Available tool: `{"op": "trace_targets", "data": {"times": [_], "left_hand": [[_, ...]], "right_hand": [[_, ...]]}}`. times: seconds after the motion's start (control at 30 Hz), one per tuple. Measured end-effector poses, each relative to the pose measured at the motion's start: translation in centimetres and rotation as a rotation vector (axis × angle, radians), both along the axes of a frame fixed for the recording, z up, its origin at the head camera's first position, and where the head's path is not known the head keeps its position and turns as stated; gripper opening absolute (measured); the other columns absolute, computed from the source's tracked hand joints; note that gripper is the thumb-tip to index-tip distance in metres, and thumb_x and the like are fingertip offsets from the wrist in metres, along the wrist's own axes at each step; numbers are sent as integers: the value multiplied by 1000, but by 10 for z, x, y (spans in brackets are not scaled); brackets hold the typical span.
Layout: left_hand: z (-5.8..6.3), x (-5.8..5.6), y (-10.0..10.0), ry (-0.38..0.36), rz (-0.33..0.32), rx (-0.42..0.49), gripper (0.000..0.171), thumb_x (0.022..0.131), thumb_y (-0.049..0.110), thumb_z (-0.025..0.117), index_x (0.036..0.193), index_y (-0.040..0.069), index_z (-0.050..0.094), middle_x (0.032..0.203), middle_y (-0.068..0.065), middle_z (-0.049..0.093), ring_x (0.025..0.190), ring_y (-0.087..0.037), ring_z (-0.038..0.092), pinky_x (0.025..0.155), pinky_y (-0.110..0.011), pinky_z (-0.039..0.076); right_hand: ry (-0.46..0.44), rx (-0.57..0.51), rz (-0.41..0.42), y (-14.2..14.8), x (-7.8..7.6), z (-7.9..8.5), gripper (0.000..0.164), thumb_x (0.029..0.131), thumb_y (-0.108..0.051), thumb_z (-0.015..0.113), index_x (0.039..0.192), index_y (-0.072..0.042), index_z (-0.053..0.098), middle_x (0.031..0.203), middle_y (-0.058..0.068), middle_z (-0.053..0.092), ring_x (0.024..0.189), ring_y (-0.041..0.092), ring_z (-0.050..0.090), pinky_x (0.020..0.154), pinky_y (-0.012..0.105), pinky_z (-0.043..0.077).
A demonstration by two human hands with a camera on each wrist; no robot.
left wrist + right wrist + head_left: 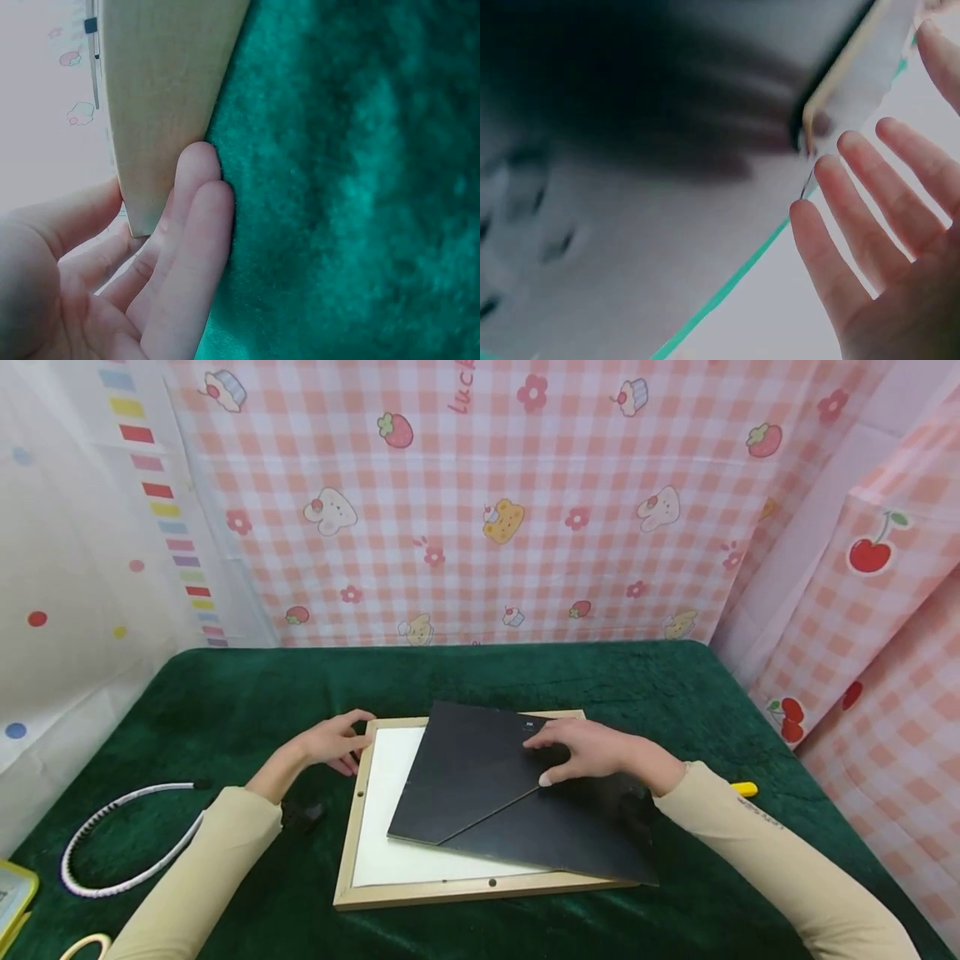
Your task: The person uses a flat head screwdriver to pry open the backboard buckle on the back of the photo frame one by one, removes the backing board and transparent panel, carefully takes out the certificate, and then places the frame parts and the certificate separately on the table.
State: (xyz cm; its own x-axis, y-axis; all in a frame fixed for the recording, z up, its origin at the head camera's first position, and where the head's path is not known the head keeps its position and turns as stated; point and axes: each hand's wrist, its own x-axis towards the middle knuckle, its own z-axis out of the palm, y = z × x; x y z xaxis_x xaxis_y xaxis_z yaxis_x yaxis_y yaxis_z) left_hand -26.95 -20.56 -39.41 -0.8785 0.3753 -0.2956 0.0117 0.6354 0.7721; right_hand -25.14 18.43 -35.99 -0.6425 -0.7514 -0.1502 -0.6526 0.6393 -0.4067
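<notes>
A light wooden picture frame (412, 893) lies on the green cloth, a white sheet (386, 793) showing inside it. Across it, turned askew, rests a black backing board (480, 768) with a diagonal line, its lower right part overhanging the frame. My left hand (333, 743) holds the frame's upper left corner. In the left wrist view, thumb and fingers (199, 225) are on opposite sides of the wooden edge (161, 90). My right hand (588, 749) is over the board's right half, thumb near the diagonal line. The right wrist view shows its fingers (862, 232) extended and spread beside the dark board (652, 247).
Left on the green table (255, 685) are a white headband (67, 852), a cream loop-shaped handle (86, 941) and a yellow-edged object (30, 885), partly cut off. A yellow item (745, 789) pokes out behind the right sleeve. A pink checked curtain (465, 568) hangs behind.
</notes>
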Motion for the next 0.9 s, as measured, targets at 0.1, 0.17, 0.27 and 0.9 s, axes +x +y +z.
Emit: {"op": "trace_targets", "data": {"times": [0.1,0.17,0.27,0.9], "left_hand": [[-1,0,0,1,-3,0,45,94,18,44,132,0,26,84,-15,54,66,-24,61,60,-35,50],[-1,0,0,2,-4,0,46,94,17,44,132,0,26,84,-15,54,66,-24,61,60,-35,50],[-1,0,0,-2,-1,-1,46,94,18,44,133,0,26,84,-15,54,66,-24,61,60,-35,50],[-1,-1,0,-7,-7,-4,46,94,17,44,133,1,25,85,-15,54,67,-24,61,61,-35,50]], "right_hand": [[-54,-104,-69,17,-7,0,57,80,-42,61,125,-8,50,119,6,50,106,22,46,86,41,39],[-53,-155,-130,31,-12,0,56,81,-41,61,124,-7,50,117,9,50,105,25,46,83,44,40],[-9,-190,-239,52,-19,-3,55,81,-40,61,122,-6,51,117,12,48,106,28,45,82,45,40],[-577,-448,-525,119,-31,-36,58,87,-26,57,135,-5,33,123,21,39,93,29,52,75,39,46]]}}
